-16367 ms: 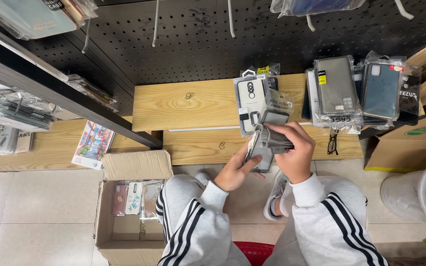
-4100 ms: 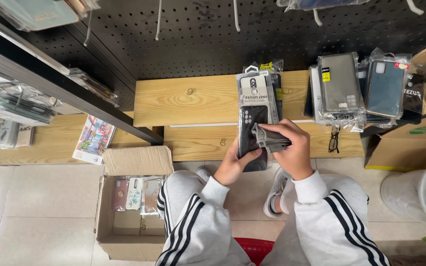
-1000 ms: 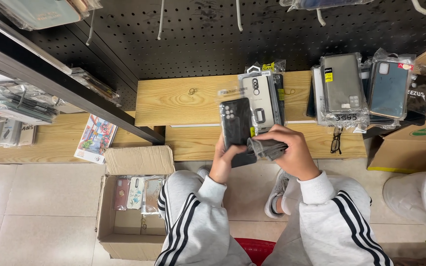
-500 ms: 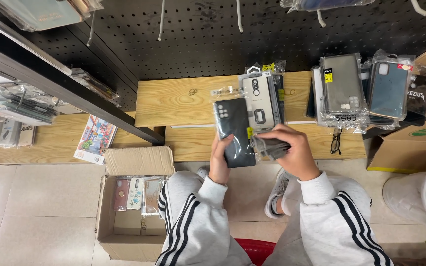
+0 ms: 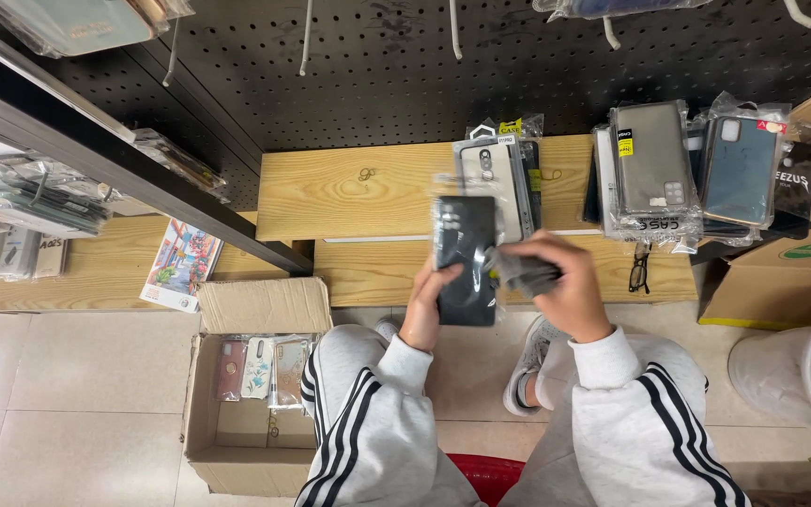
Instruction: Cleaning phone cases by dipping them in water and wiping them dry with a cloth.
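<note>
Left hand point(image 5: 421, 314) grip clamped on black phone case point(image 5: 465, 258), right hand point(image 5: 563, 286) pinching grey case point(image 5: 524, 274), wooden shelf edge point(image 5: 368, 239) just beyond.

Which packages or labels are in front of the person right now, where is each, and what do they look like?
Black phone case in clear wrap: in left hand, upright rectangle.
Grey bundle of packets: in right hand.
Pale bagged case stack: on wooden shelf, small yellow tag.
Grey and teal bagged cases: shelf's right end.
Brown cardboard box: floor, left; holds patterned cases.
</note>
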